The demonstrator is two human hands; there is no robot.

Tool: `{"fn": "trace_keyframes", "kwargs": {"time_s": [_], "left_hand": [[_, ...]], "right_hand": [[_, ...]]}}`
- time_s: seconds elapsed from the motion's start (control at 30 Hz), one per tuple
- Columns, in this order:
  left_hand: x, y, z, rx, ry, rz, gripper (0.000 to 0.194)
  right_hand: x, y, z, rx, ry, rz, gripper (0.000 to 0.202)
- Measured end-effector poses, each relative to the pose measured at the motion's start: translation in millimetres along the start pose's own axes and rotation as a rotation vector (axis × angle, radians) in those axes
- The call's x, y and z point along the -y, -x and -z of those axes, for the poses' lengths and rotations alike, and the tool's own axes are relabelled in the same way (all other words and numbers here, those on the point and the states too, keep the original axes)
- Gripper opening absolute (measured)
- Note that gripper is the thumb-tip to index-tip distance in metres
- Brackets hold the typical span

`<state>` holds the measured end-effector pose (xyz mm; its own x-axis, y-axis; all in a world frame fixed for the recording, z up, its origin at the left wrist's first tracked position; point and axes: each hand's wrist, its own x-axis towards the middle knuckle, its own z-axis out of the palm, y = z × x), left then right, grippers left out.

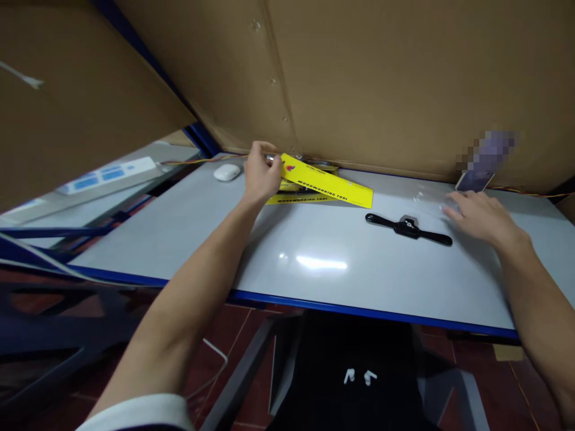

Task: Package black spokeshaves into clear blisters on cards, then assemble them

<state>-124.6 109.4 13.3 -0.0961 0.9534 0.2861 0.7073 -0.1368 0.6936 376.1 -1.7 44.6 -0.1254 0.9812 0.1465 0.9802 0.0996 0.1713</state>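
Note:
My left hand [264,172] pinches the left end of a yellow cardboard card [330,181] printed "WOODWORKING TOOL". The card slants over another yellow package [299,200] lying on the table, with dark contents partly hidden beneath it. On the right, my right hand [483,216] has its fingers closed at the edge of a clear plastic cover [430,202], which is faint and blurred. Between the hands a black spokeshave [408,228] lies flat on the table, its two handles pointing left and right. Neither hand touches it.
A white mouse [227,172] rests at the back left of the white table [359,287]. Behind my right hand, a phone-like object [476,178] leans at the cardboard wall [381,90]. A power strip [108,175] lies on the shelf at left. Thin cables run along the back.

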Motion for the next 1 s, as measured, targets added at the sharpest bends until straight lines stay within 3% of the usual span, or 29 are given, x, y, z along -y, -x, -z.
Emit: {"fn": "trace_keyframes", "kwargs": {"time_s": [0.03,0.1,0.17,0.23,0.3,0.43,0.53,0.67,0.73,0.83,0.93,1.0], "left_hand": [[-2,3,4.6,-0.090,-0.058,-0.008,0.043],[-6,8,14.1,-0.241,-0.183,-0.028,0.045],[-9,13,20.1,-0.322,-0.282,-0.071,0.046],[-14,18,17.9,-0.329,-0.334,-0.140,0.046],[-23,24,5.6,-0.236,-0.361,-0.256,0.045],[-50,42,-34.9,0.116,-0.424,-0.569,0.052],[-72,56,-51.1,0.363,-0.490,-0.654,0.057],[-90,68,-38.3,0.396,-0.582,-0.619,0.061],[-94,72,-28.5,0.393,-0.595,-0.577,0.065],[-96,75,-24.6,0.399,-0.615,-0.513,0.065],[-95,77,-33.7,0.390,-0.706,-0.455,0.058],[-94,76,-42.1,0.380,-0.752,-0.434,0.054]], "right_hand": [[-8,-2,-5,0.095,0.008,-0.031,0.041],[-19,-4,-12,0.141,0.031,-0.076,0.034],[-21,-4,-14,0.106,0.050,-0.100,0.035],[-14,-3,-11,0.062,0.054,-0.094,0.040],[0,-1,-7,0.021,0.028,-0.051,0.044],[35,3,0,-0.081,-0.140,0.197,0.043],[59,7,5,-0.178,-0.227,0.266,0.039],[76,15,9,-0.357,-0.348,0.168,0.033],[78,18,11,-0.382,-0.400,0.159,0.035],[77,19,11,-0.264,-0.412,0.270,0.042],[76,18,9,-0.084,-0.386,0.453,0.048],[76,17,5,-0.046,-0.391,0.492,0.049]]}}
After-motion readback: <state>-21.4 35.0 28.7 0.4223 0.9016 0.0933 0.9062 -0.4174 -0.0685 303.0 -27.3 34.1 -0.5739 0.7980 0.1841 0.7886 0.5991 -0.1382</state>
